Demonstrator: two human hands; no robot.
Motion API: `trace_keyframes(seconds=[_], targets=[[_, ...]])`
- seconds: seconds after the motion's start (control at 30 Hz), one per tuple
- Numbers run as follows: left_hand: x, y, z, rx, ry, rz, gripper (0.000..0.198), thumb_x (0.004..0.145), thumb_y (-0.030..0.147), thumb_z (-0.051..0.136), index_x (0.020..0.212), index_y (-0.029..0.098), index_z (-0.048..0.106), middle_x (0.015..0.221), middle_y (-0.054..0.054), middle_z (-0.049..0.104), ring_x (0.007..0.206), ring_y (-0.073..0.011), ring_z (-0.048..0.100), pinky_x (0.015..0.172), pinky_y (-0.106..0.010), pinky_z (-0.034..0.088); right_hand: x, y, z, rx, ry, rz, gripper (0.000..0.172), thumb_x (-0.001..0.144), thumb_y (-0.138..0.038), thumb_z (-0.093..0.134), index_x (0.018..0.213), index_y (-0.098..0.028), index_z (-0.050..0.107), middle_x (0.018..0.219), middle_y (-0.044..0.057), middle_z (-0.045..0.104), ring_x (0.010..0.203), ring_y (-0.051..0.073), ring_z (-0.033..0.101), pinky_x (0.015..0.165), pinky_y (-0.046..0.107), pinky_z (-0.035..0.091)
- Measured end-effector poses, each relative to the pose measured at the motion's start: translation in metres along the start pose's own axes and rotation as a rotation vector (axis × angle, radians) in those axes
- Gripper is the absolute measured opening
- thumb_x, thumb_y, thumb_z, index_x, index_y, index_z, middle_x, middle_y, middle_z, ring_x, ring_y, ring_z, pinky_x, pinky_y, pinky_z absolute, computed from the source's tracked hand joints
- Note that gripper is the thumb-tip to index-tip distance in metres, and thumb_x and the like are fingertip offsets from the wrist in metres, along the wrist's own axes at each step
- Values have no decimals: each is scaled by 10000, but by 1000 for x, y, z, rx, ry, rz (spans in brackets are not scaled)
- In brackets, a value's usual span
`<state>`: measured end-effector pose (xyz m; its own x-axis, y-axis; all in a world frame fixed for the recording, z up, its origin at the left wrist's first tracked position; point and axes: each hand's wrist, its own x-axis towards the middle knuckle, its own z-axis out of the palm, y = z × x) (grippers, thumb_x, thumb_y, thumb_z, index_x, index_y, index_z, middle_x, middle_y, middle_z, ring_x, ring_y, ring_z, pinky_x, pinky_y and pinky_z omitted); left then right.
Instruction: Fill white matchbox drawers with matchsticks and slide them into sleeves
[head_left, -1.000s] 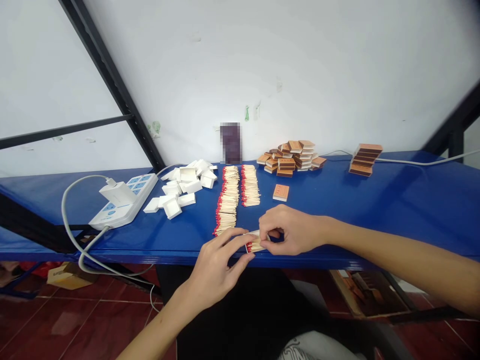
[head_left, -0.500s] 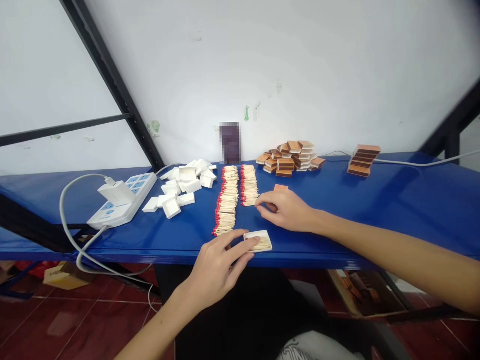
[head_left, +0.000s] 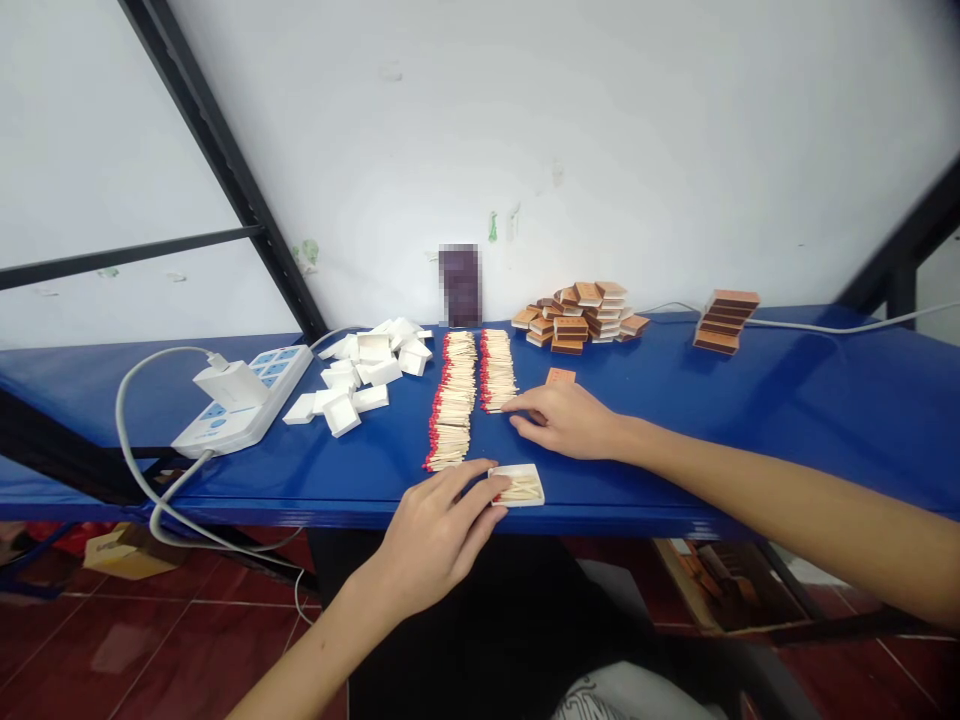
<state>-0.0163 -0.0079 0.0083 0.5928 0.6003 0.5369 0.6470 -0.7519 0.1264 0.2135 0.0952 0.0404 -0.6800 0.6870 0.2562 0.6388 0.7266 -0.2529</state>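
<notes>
My left hand [head_left: 435,540] grips the left end of a small white matchbox tray [head_left: 535,480] at the shelf's front edge. Several matches lie in the tray, some at a slant, and the fingertips cover part of its left end. My right hand [head_left: 570,418] reaches in from the right, forefinger stretched out and thumb apart. Its forefinger tip touches the near end of the shorter right row of red-tipped matches [head_left: 497,365]. A longer row of matches [head_left: 452,405] runs beside it on the left. Just behind my right hand lies an orange matchbox [head_left: 561,376], partly hidden.
White empty trays [head_left: 371,360] are heaped at left, beside a power strip [head_left: 247,400] with a charger and cable. Orange matchboxes [head_left: 581,318] are piled at the back right; a stack [head_left: 726,322] stands farther right. A blurred dark object [head_left: 460,287] leans on the wall.
My right hand has shifted slightly left, its forefinger now on the near matches. The left forefinger has drawn back a little, so more of the matches in the tray show.
</notes>
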Motion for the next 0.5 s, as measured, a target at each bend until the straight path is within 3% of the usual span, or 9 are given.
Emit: trace_keyframes(seconds=[0.23,0.37,0.5], targets=[[0,-1,0,-11,-12,0,297,1006,254,469,1279,184,563,1244,-120,643,1098,-245,657,895,-385,576,0,-1,-1,-16,7,13,334,930,-263,494,1159,-164,715,769,41,699,616,134,544,572,244,313],[0,0,-1,-13,-11,-13,257,1004,258,473,1223,194,591,1239,-115,645,1093,-244,662,889,-376,578,0,-1,-1,-4,-10,1,312,932,-253,485,1100,-165,733,784,42,702,621,130,542,578,244,318],[1,1,-1,-38,1,-32,235,1000,254,479,1198,203,594,1224,-108,654,1088,-227,665,897,-349,573,0,-2,-1,7,6,34,339,925,-261,501,1176,-170,711,786,41,705,635,137,555,586,242,334]])
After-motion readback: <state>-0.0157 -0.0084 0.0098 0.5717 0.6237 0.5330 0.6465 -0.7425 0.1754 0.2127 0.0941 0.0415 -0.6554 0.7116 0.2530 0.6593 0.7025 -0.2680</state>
